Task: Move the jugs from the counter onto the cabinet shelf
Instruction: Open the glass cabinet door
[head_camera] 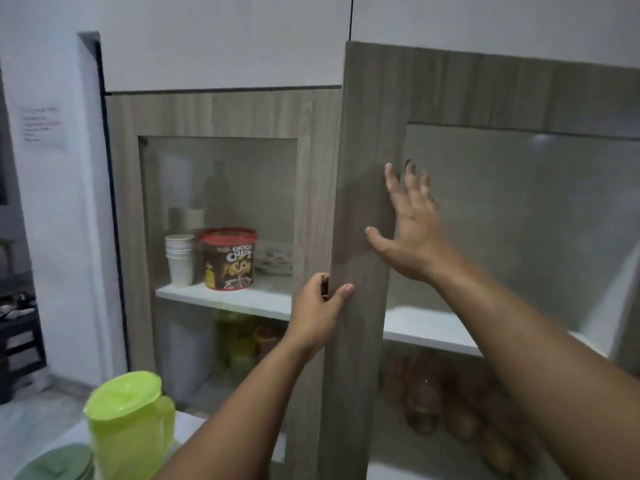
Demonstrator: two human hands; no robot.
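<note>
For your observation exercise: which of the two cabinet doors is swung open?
The right-hand door, gripped at its edge by the left hand; the left-hand door sits shut.

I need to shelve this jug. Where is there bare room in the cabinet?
Upper shelf looks bare behind the right door. Its left part is crowded: cups, Choco Chips tub, a plate. The lower shelf is packed on both sides.

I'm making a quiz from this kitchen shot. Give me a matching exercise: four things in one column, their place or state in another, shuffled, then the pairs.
Things:
1. green jug
2. Choco Chips tub
3. left hand
4. right hand

Places or states:
A. fingers spread, flat against the door
B. on the counter, lid on
C. gripping the door's edge
D. on the white shelf beside stacked paper cups

Pairs: 1-B, 2-D, 3-C, 4-A
</note>
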